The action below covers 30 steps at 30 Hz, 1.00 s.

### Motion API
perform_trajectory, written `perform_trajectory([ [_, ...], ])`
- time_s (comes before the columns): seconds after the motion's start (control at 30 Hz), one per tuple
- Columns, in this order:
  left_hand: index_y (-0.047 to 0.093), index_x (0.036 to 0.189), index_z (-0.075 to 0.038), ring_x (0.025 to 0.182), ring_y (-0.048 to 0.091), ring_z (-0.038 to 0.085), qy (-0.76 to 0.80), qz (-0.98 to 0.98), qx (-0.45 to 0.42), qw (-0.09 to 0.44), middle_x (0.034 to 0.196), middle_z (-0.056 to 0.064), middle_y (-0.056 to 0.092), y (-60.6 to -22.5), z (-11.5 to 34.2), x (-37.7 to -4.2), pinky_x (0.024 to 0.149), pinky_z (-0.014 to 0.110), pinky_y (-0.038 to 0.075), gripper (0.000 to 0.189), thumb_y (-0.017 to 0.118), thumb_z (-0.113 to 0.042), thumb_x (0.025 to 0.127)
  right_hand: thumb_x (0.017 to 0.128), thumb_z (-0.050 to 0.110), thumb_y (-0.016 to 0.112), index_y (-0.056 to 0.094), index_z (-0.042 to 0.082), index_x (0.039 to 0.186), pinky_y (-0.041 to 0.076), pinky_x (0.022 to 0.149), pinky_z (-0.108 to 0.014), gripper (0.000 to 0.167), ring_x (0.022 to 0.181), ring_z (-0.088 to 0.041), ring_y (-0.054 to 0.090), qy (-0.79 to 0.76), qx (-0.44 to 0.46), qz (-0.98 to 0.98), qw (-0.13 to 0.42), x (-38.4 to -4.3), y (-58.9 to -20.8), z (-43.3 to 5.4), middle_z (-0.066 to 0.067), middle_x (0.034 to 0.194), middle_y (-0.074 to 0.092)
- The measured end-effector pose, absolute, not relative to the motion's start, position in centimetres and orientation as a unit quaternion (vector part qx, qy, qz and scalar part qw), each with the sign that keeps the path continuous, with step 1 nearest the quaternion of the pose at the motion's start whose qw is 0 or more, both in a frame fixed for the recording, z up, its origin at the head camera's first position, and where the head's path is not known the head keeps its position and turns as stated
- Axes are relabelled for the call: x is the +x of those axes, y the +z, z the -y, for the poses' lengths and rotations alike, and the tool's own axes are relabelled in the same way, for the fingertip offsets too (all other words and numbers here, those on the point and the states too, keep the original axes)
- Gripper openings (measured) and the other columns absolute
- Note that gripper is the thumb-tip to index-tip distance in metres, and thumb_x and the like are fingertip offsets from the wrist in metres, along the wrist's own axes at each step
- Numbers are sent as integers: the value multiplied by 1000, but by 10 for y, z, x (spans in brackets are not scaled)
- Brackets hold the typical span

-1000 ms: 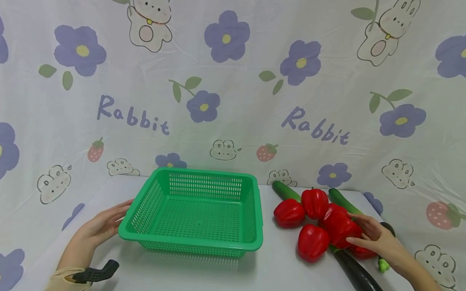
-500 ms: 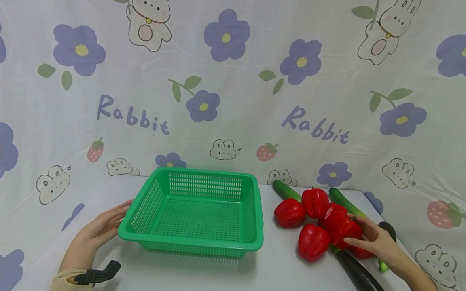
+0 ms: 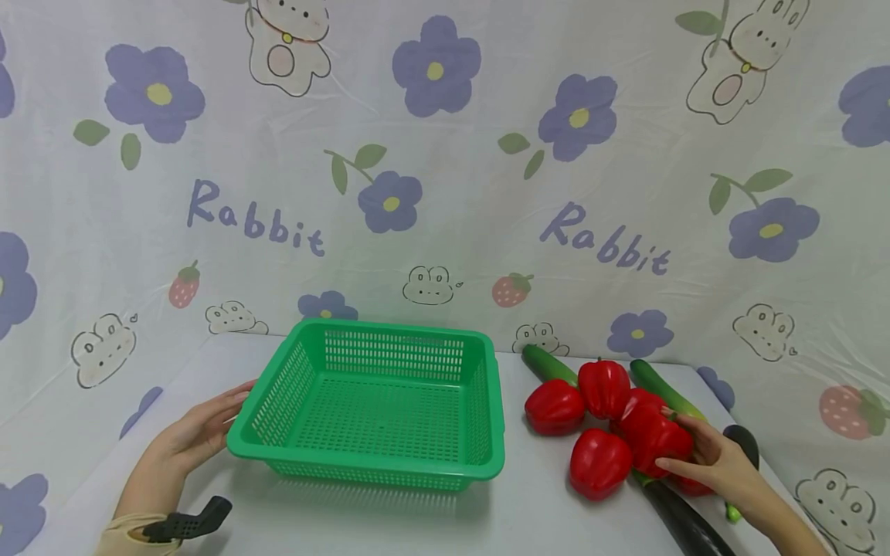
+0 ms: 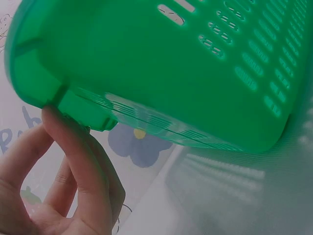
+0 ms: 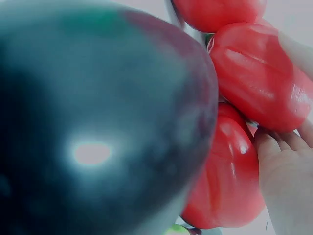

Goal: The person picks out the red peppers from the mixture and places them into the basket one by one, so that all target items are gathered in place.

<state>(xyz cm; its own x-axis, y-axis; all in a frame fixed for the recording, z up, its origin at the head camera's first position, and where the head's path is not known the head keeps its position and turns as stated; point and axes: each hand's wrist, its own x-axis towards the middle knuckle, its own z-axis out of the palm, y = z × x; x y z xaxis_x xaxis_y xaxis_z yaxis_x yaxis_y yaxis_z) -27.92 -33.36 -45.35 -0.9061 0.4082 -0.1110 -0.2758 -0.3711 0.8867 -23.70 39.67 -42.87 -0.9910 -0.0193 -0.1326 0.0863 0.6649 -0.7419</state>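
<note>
A green plastic basket (image 3: 378,421) stands on the table, and my left hand (image 3: 188,440) is at its left side. The left wrist view shows that hand's fingertips right at the basket's rim corner (image 4: 29,73), with the fingers only gently bent. On the right, my right hand (image 3: 719,455) grips a red bell pepper (image 3: 657,442), thumb on the near side and fingers on the far side. The right wrist view has this pepper (image 5: 259,73) between thumb and fingers, above another red pepper (image 5: 227,181). A dark eggplant (image 5: 102,117) covers much of that view.
Around the gripped pepper lie more red peppers (image 3: 554,407). Two long green vegetables (image 3: 549,364) lie behind them. One dark eggplant (image 3: 684,516) points toward the near edge; another (image 3: 742,443) lies partly behind the right hand. A printed cloth (image 3: 431,193) hangs behind the table.
The head view has shifted very slightly. Both hands, the basket and the peppers keep practically the same places.
</note>
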Motion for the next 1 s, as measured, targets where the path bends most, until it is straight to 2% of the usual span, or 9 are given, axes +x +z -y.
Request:
perform_trajectory([
  [0.17, 70, 115, -30, 107, 65, 6, 825, -523, 61, 207, 117, -12, 68, -454, 334, -280, 89, 26, 55, 41, 35, -12, 106, 88, 33, 72, 17, -6, 151, 54, 93, -38, 92, 137, -52, 34, -406, 18, -912, 56, -236, -429, -396, -34, 152, 28],
  [0.43, 71, 113, -31, 106, 65, 5, 818, -541, 41, 193, 116, -14, 68, -454, 333, -280, 89, 26, 55, 38, 38, -13, 106, 88, 41, 71, 17, -5, 152, 53, 94, -45, 95, 137, -53, 33, -397, 33, -915, 57, -237, -428, -395, -35, 152, 28],
  [1.0, 70, 114, -31, 106, 65, 5, 817, -541, 51, 194, 116, -14, 68, -454, 333, -279, 88, 25, 55, 39, 37, -12, 106, 90, 46, 67, 19, -4, 152, 52, 96, -46, 93, 137, -52, 33, -394, 53, -916, 54, -238, -427, -393, -34, 152, 28],
])
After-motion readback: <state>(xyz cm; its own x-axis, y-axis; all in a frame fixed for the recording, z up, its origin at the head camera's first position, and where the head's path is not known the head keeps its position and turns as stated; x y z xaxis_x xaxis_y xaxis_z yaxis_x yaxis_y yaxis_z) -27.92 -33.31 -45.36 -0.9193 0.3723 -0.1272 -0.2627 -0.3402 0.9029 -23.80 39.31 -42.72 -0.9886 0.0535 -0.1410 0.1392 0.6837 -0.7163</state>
